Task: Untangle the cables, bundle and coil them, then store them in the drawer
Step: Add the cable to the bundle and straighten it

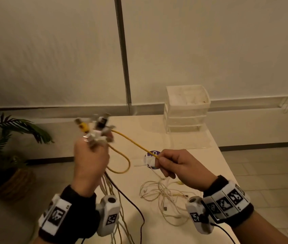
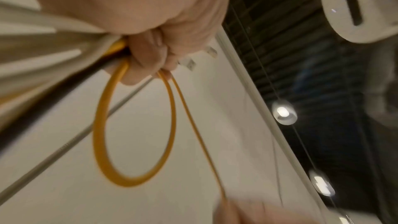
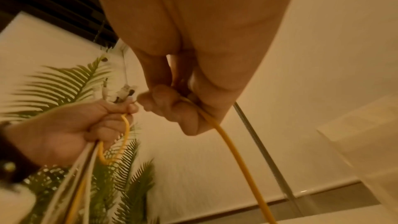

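My left hand is raised over the table's left edge and grips a bundle of cables, white, yellow and black, with the plug ends sticking out above the fist. A yellow cable runs from that fist to my right hand, which pinches it between thumb and fingers. The same yellow cable makes a hanging loop below the left fist. In the right wrist view the yellow cable passes through the pinching fingers. A loose tangle of white cables lies on the table.
A clear plastic drawer unit stands at the far right of the white table. A purple round sticker and white tape sit behind my right hand. A potted palm stands on the floor to the left.
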Motion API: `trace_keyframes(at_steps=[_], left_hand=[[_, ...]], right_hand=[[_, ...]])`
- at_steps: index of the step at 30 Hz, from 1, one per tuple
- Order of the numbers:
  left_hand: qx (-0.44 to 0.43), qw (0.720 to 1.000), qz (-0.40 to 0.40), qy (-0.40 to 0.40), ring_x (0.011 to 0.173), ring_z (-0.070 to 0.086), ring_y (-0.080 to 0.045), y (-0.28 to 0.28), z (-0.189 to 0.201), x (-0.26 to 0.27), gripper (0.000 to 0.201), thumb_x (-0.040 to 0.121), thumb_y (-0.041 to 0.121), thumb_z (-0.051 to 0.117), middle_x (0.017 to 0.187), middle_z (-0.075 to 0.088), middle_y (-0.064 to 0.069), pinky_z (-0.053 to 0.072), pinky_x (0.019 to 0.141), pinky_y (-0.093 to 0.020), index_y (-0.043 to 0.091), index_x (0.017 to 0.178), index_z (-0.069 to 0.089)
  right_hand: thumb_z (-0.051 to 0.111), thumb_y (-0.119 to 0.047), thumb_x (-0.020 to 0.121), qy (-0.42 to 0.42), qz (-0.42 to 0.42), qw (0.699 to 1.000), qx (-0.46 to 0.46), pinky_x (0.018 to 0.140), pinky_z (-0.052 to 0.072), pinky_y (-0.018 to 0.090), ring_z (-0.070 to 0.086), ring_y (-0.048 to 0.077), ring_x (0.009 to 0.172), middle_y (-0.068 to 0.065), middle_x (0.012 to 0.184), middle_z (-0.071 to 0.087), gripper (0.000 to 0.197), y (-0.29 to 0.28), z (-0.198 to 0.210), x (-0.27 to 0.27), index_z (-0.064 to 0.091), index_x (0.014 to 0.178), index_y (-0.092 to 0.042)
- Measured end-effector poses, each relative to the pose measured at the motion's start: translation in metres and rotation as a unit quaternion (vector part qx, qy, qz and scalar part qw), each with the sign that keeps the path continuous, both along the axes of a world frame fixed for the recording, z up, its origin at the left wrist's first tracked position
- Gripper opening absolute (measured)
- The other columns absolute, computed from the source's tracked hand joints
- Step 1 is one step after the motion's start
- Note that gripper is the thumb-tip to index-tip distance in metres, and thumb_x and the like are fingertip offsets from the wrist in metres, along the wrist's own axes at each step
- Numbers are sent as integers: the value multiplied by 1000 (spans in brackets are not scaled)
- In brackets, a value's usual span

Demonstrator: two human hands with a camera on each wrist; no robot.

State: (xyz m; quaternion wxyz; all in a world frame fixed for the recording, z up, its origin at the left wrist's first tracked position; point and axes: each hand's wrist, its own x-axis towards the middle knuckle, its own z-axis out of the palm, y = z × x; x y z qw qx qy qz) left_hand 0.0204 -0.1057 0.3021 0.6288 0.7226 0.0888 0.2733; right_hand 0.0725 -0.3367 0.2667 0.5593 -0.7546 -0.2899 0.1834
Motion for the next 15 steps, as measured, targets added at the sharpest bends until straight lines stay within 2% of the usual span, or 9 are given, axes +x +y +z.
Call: trace_keyframes(at_steps=[2, 3, 5, 7, 9, 10, 12, 13, 15], left_hand=[[-88, 994, 64, -8, 44, 35, -6, 13, 11, 2, 33, 96, 11, 49, 62, 47, 1, 27, 45, -24, 23, 69, 62], [-96, 992, 87, 4, 45, 35, -8, 19, 14, 4, 29, 97, 14, 52, 61, 44, 0, 28, 45, -24, 21, 71, 62], [-11, 993, 100, 64, 51, 42, -17, 25, 10, 6, 22, 97, 22, 55, 62, 47, -5, 35, 48, -30, 19, 78, 64], [105, 985, 109, 84, 60, 54, -25, 20, 3, 4, 20, 95, 18, 57, 66, 58, -7, 42, 52, -34, 17, 76, 62], [180, 977, 107, 31, 60, 60, -16, 5, 3, -2, 23, 93, 8, 58, 67, 62, -2, 44, 52, -30, 20, 74, 62], [199, 976, 88, -1, 58, 61, -6, -2, 5, -4, 26, 92, 3, 58, 67, 64, 1, 45, 50, -22, 23, 75, 64], [219, 975, -12, -23, 54, 60, 5, -18, 7, -3, 26, 92, -3, 57, 72, 66, 10, 41, 47, -10, 19, 87, 71], [249, 966, -69, -3, 54, 59, 7, -26, 5, -1, 25, 92, -2, 57, 73, 66, 16, 41, 49, -10, 17, 90, 73], [319, 935, -145, 51, 56, 55, 6, -41, -2, 5, 26, 88, 0, 57, 62, 59, 21, 38, 53, -13, 20, 76, 70]], right_hand=[[46, -30, 92, 3, -14, 1000, -13, 58, 38, 33, 43, 19, 56, -1, 60, 54, 26, 0, -7, 4, 66, 81, -18], [46, -30, 92, 4, -19, 1000, -14, 58, 36, 34, 41, 19, 55, 0, 59, 53, 27, 0, -10, 6, 65, 80, -17], [46, -30, 92, -6, -28, 999, -21, 57, 34, 32, 39, 18, 54, -1, 57, 50, 27, 0, -14, 9, 64, 77, -18], [46, -27, 94, -12, -39, 999, -23, 56, 33, 31, 38, 15, 54, -3, 56, 48, 27, 1, -15, 12, 64, 75, -21], [46, -20, 98, -9, -49, 999, -19, 56, 33, 27, 38, 11, 53, -4, 55, 47, 31, 1, -13, 14, 63, 72, -23], [46, -16, 99, -9, -51, 999, -17, 56, 34, 24, 39, 9, 52, -5, 54, 47, 33, 1, -12, 14, 62, 72, -23], [45, -14, 99, -18, -42, 999, -16, 56, 34, 20, 39, 7, 52, -6, 54, 47, 34, -1, -7, 12, 62, 72, -24], [45, -14, 100, -24, -33, 999, -15, 55, 34, 19, 39, 7, 52, -6, 54, 47, 33, 0, -4, 9, 62, 73, -23], [46, -13, 100, -32, -22, 999, 0, 54, 35, 19, 39, 7, 52, -6, 54, 47, 32, 1, 4, 6, 61, 73, -21]])
